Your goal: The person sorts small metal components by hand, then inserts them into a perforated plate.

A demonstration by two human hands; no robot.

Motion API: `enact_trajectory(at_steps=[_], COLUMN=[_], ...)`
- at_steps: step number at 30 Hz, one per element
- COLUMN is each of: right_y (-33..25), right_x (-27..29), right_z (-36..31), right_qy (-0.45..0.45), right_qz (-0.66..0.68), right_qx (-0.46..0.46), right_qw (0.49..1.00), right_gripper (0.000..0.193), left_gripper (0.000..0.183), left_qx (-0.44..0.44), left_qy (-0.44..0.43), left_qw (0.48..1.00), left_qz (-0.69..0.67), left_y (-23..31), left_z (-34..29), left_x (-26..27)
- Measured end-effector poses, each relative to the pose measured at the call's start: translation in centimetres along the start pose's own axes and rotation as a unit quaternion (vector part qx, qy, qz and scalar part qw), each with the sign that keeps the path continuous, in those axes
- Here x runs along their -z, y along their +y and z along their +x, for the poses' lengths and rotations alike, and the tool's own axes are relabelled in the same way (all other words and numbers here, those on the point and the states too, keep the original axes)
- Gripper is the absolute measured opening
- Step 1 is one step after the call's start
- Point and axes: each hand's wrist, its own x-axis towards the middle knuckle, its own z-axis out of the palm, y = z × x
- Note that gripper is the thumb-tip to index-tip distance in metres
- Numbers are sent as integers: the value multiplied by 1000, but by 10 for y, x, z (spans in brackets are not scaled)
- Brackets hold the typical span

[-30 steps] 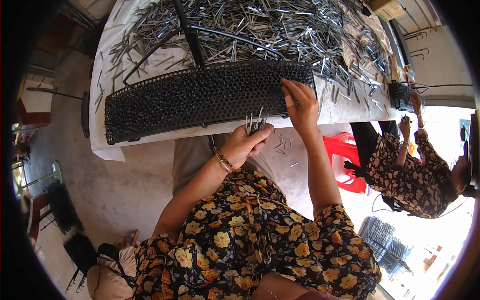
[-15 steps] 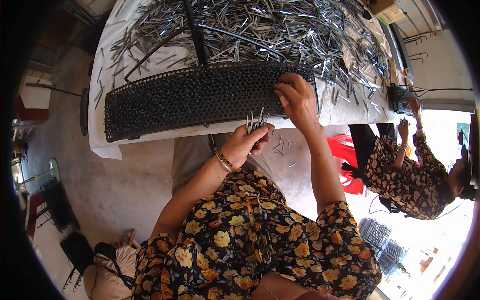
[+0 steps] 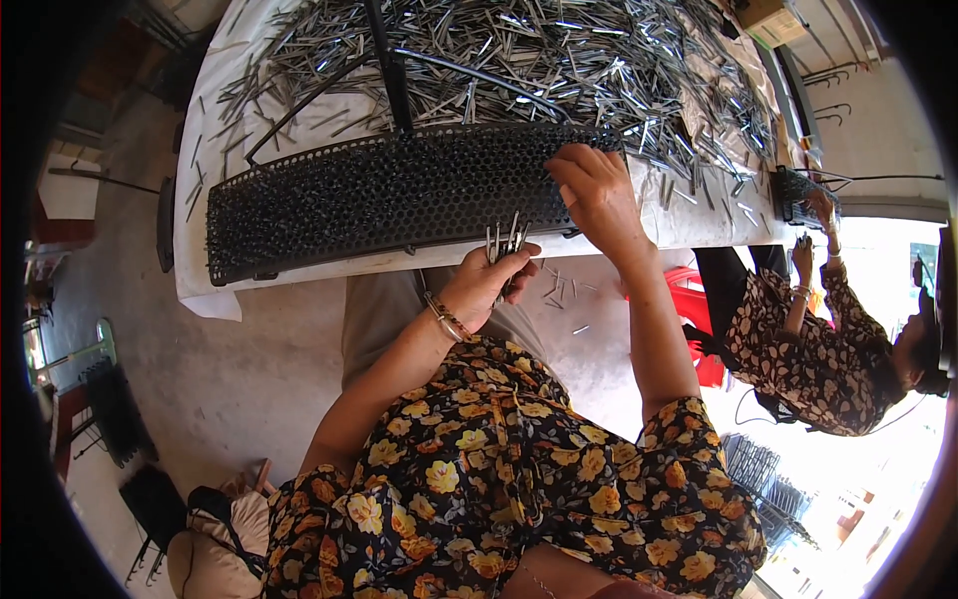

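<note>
My left hand (image 3: 482,287) is closed round a small bundle of thin metal strips (image 3: 514,238), their ends sticking up past the fingers. Just in front lies a long black perforated panel (image 3: 477,208) along the table's near edge. Many of its holes hold short dark pieces, thickest toward the left; a band of bare holes shows at the lower middle. Over the panel's right end, my right hand (image 3: 603,205) has its fingertips drawn together, and whatever they pinch is too small to make out. Black metal bars (image 3: 397,95) rise from the panel's far side.
A big heap of loose metal strips (image 3: 479,60) covers the white-clothed table (image 3: 329,108). At right, a co-worker (image 3: 808,329) handles a similar dark panel (image 3: 795,195). A red plastic chair (image 3: 689,299) stands between us. Fallen strips (image 3: 564,287) lie on the floor.
My right hand has shifted slightly to the right and its fingers have drawn closer together. My left hand has barely moved and still holds the strips.
</note>
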Motion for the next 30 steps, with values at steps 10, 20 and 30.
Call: enact_trajectory(at_steps=[10, 20, 30], right_y=[-1, 7, 12], right_x=[-3, -15, -16], right_z=[-18, -25, -21], right_qy=[86, 75, 82], right_qz=[128, 187, 199], right_qx=[-184, -199, -193], right_qw=[971, 959, 957], right_gripper=[16, 13, 13], left_gripper=[25, 26, 25], left_qx=[-23, 27, 30], left_qy=[-8, -11, -15], left_qw=[999, 999, 999], left_qz=[-23, -21, -3], left_y=[4, 7, 1], left_z=[1, -3, 0], left_x=[0, -7, -6])
